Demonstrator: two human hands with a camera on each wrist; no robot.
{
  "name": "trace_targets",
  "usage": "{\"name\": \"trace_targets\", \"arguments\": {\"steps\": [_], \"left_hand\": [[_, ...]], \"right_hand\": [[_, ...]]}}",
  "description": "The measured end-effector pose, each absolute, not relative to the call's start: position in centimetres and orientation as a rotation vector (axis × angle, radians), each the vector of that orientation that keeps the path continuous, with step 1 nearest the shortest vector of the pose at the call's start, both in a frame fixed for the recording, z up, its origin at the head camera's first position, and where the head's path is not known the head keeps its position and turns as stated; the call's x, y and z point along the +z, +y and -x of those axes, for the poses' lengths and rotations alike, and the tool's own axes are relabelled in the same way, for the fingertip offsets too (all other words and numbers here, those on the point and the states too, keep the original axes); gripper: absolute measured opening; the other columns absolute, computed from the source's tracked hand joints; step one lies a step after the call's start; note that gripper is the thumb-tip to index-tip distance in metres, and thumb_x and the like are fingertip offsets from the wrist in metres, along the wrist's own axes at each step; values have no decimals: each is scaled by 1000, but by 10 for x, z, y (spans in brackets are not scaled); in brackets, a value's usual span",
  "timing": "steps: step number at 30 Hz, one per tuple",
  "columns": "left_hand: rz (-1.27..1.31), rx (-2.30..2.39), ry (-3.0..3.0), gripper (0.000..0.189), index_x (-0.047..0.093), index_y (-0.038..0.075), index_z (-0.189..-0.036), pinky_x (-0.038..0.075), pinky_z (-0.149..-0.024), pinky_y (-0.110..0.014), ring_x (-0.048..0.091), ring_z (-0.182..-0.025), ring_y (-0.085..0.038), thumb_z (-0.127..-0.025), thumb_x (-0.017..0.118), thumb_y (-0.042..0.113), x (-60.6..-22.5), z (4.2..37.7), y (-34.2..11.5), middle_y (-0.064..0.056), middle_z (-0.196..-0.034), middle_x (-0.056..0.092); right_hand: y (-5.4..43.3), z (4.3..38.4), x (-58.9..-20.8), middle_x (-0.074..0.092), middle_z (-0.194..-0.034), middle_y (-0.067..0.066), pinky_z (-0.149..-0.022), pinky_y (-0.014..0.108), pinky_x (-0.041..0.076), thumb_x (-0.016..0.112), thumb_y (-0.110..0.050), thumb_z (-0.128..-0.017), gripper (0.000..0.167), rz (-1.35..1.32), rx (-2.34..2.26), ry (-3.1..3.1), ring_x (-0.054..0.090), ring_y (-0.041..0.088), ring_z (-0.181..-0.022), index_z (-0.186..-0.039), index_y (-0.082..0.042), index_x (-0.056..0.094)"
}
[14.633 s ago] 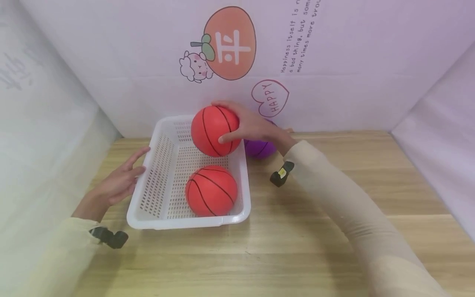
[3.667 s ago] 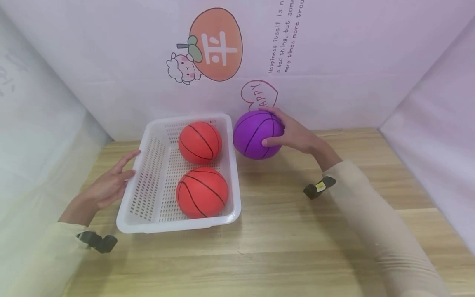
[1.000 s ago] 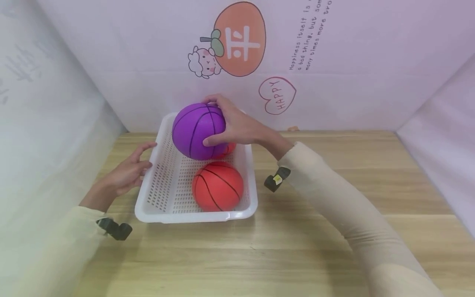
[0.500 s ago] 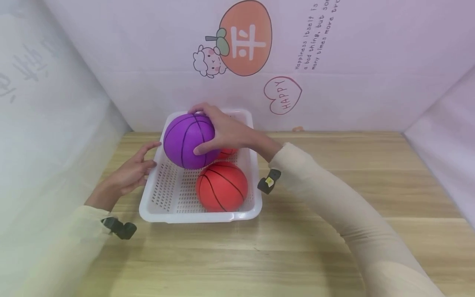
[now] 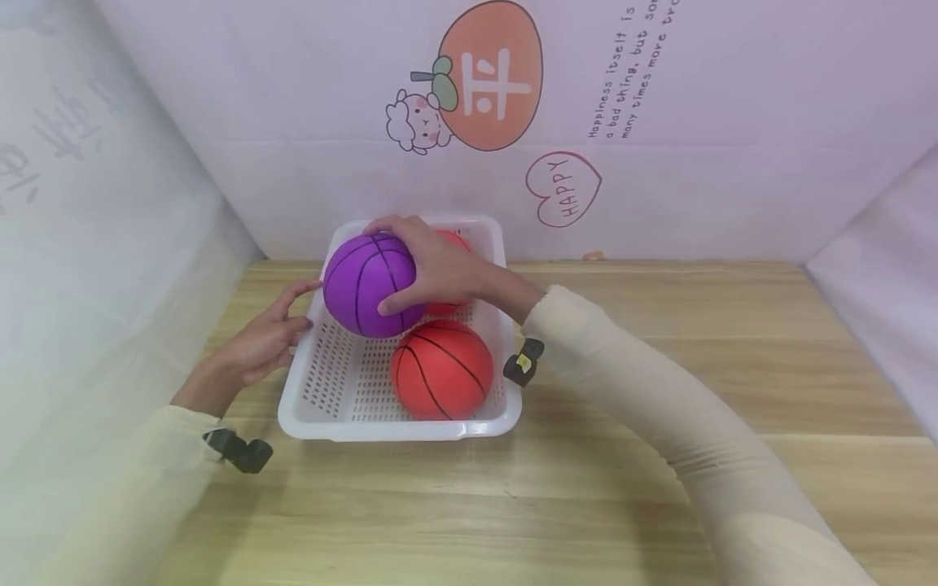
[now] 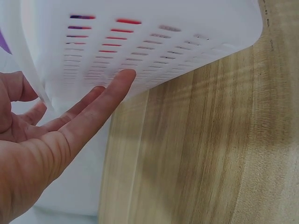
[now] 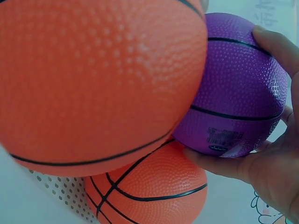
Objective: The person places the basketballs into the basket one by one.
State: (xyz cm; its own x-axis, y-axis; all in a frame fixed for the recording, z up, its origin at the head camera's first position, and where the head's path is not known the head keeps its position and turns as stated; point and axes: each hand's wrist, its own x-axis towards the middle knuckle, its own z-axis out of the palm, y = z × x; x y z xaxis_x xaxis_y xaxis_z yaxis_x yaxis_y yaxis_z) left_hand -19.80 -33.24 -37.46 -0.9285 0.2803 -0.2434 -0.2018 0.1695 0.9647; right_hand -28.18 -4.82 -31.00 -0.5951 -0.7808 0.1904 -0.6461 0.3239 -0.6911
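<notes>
My right hand (image 5: pixel 440 264) grips a purple basketball (image 5: pixel 370 285) at the back left inside a white plastic basket (image 5: pixel 399 431). In the right wrist view its fingers and thumb spread round the purple ball (image 7: pixel 238 84). A red basketball (image 5: pixel 442 370) lies at the front right of the basket. Another red basketball (image 5: pixel 450 305) is behind it, partly hidden by my right hand. My left hand (image 5: pixel 267 342) touches the basket's left side near the rim; the left wrist view has its extended fingers (image 6: pixel 100 105) against the slotted wall.
The basket stands on a wooden table (image 5: pixel 659 350), close to the printed white back wall (image 5: pixel 681 187). White side walls (image 5: pixel 124 203) rise at left and right. A small orange-brown object (image 5: pixel 593 255) shows at the table's back edge.
Earlier, one red ball was placed in the basket's back part, then the purple ball was lifted over from the basket's right. Over the last second the purple ball has moved left and down inside.
</notes>
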Motion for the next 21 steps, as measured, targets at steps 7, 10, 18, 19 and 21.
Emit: {"name": "trace_targets", "arguments": {"steps": [7, 10, 18, 19, 21], "left_hand": [[-62, 1819, 2084, 63, 6, 20, -158, 55, -82, -58, 66, -103, -30, -103, 32, 3, -375, 198, -332, -39, -141, 35], [-65, 1820, 2079, 65, 3, 19, -159, 54, -84, -59, 65, -106, -33, -103, 31, 2, -376, 198, -332, -39, -143, 33], [-53, 1829, 2074, 63, 6, 20, -158, 53, -85, -59, 65, -107, -34, -104, 32, 3, -378, 198, -333, -38, -138, 39], [-55, 1830, 2075, 62, 6, 21, -158, 53, -84, -59, 65, -107, -34, -104, 32, 4, -377, 198, -332, -39, -138, 39], [-63, 1829, 2076, 62, 7, 21, -158, 53, -85, -59, 65, -107, -34, -105, 33, 5, -377, 198, -333, -38, -137, 40]], "right_hand": [[-55, 283, -314, 39, -140, 7, -89, 34, 53, 86, -38, -75, 88, 1307, -1079, 2429, 50, 21, -119, -148, -22, 39], [-60, 282, -316, 38, -141, 8, -88, 33, 54, 86, -40, -76, 90, 1290, -1039, 2440, 52, 22, -116, -150, -25, 37], [-69, 279, -323, 37, -145, 1, -91, 30, 52, 89, -40, -74, 96, 1399, -844, 2501, 44, 17, -126, -150, -23, 33], [-70, 278, -323, 37, -145, 1, -92, 30, 51, 89, -40, -74, 95, 1418, -818, 2513, 43, 17, -127, -149, -22, 34], [-72, 277, -324, 36, -146, 2, -93, 31, 51, 89, -41, -74, 92, 1434, -766, 2532, 43, 18, -127, -147, -22, 36]]}}
